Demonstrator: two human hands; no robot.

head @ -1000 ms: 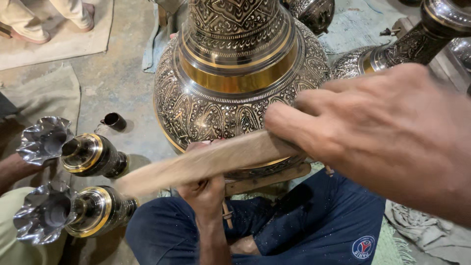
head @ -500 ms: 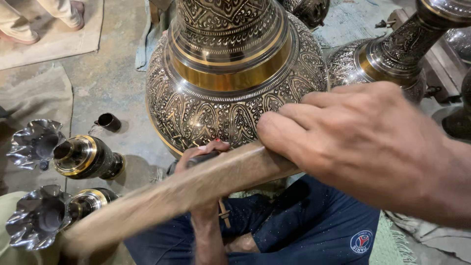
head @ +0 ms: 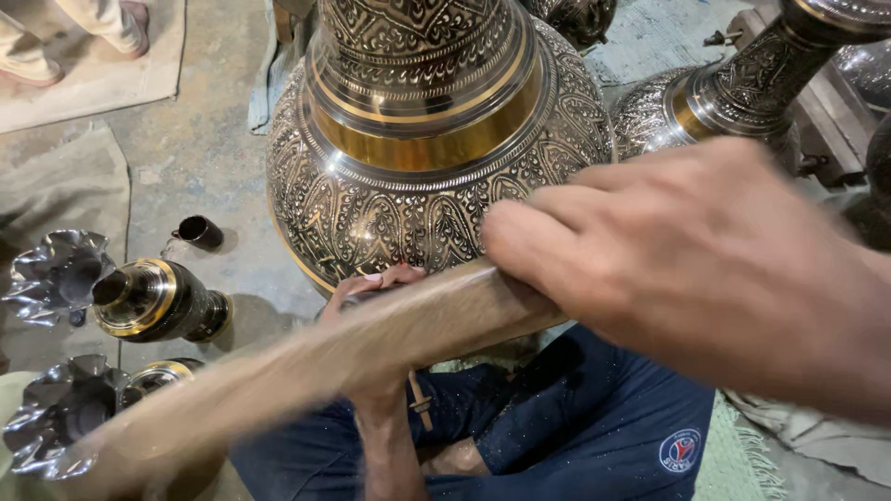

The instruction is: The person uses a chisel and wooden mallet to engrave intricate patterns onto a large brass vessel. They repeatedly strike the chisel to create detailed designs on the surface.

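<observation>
Right hand: the right hand (head: 705,269) fills the frame's right side, fingers curled tight around the upper end of a wooden stick (head: 371,343).
Stick: blurred, it slants down-left across the large engraved vase (head: 418,139), its low end over the lower fluted vase (head: 65,417).
Left hand: the left hand (head: 376,292) presses against the big vase's lower belly behind the stick; whether it grips anything I cannot tell.
Open room: bare concrete floor (head: 200,139) left of the big vase; a small dark cup (head: 198,231) sits there.
Crowded edges: a second fluted vase (head: 121,292) lies at left, another tall vase (head: 733,88) stands close at right.
</observation>
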